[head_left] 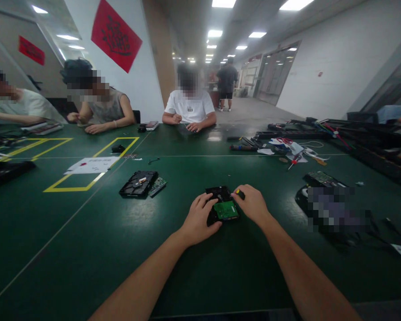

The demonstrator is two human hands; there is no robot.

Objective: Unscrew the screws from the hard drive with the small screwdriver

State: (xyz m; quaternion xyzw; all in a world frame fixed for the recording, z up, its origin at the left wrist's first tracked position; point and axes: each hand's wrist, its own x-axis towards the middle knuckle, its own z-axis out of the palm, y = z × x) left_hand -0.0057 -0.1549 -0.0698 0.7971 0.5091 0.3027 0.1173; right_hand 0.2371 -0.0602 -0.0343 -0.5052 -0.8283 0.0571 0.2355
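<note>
A hard drive (pixel 217 194) lies on the green table in front of me, its black underside up, with a green circuit board (pixel 226 210) on the near part. My left hand (pixel 200 218) grips the drive from its left side, fingers over the far left edge and thumb at the near edge. In my right hand (pixel 252 203), closed at the drive's right side, is a screwdriver (pixel 241 194) with a black and yellow handle. Its tip is too small to make out.
Left of the drive lie a black drive casing (pixel 138 183) and a loose circuit board (pixel 158 187). To the right are a blurred dark object (pixel 334 209) and another board (pixel 325 179). Farther back, a red screwdriver (pixel 294 162) lies near cables. Several people sit around the table.
</note>
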